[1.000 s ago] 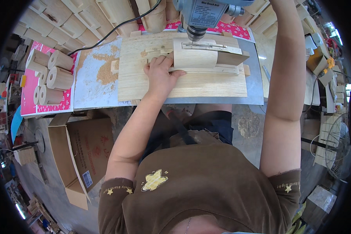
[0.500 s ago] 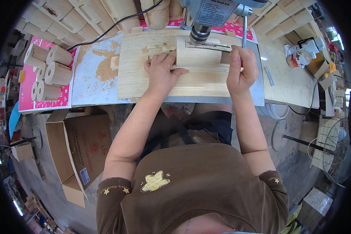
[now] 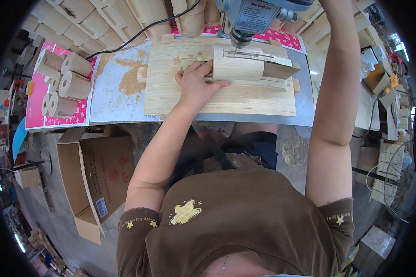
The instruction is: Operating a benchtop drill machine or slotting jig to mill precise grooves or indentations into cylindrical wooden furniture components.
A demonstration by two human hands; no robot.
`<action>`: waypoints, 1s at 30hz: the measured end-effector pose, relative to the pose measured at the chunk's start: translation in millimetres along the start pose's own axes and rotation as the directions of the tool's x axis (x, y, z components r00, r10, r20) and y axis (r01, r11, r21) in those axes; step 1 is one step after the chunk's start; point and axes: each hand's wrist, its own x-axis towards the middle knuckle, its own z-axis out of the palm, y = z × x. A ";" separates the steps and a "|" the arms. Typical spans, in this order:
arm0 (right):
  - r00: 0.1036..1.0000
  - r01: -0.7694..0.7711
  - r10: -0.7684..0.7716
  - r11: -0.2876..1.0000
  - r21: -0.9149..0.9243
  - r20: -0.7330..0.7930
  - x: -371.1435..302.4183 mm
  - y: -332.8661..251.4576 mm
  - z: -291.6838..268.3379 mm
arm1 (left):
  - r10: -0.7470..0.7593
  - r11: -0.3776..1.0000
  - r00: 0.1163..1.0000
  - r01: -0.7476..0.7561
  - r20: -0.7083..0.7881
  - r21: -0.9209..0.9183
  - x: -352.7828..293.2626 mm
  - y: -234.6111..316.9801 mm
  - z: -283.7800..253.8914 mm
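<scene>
My left hand (image 3: 196, 85) grips the left end of a pale wooden cylinder (image 3: 238, 68), fingers curled at its end and thumb stretched along its lower front. The cylinder lies on its side on a flat wooden board (image 3: 180, 104), with a narrow slotted strip (image 3: 256, 56) along its top. A dark flat face shows at its right end. Over it stands a bench drill (image 3: 256, 16); the chuck (image 3: 241, 38) and its thin bit point down at the strip. I cannot tell whether the bit touches it. My right forearm (image 3: 339, 78) reaches up past the top edge, hiding that hand.
Several hollow wooden cylinders (image 3: 74, 85) stand on pink patterned paper at the left. Sawdust (image 3: 131, 83) lies beside the board. More wooden pieces (image 3: 125, 18) are stacked behind, with a black cable (image 3: 148, 27) across them. Below the table sits an open cardboard box (image 3: 101, 171); a fan (image 3: 400, 180) is at the right.
My right hand has left the drill's lever area and gone up out of view. The chuck is higher relative to the cylinder. My left hand stays on the cylinder; the whole view has shifted slightly.
</scene>
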 end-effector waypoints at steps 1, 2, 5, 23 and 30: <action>1.000 -0.018 0.019 0.999 0.037 -0.018 2.8 12.2 7.0 | -0.022 0.998 1.000 0.022 0.006 -0.054 1.2 1.4 0.5; 0.999 -0.035 0.038 0.995 0.090 -0.033 1.4 19.5 12.3 | -0.051 0.994 0.999 0.052 0.006 -0.098 0.6 1.6 -2.1; 0.960 -0.273 0.244 0.929 0.250 0.141 -38.3 60.8 -12.4 | 0.012 0.990 1.000 -0.015 -0.024 -0.141 3.6 -6.5 6.5; 0.682 -0.475 0.331 0.878 0.051 0.652 -210.9 -0.3 -56.0 | 0.003 0.994 0.990 -0.018 -0.140 -0.105 -37.2 -74.1 -252.8; 0.792 -0.351 0.281 0.936 0.027 0.542 -220.4 -19.6 -61.5 | 0.034 0.671 0.878 0.334 -0.477 0.662 5.7 -147.6 -381.4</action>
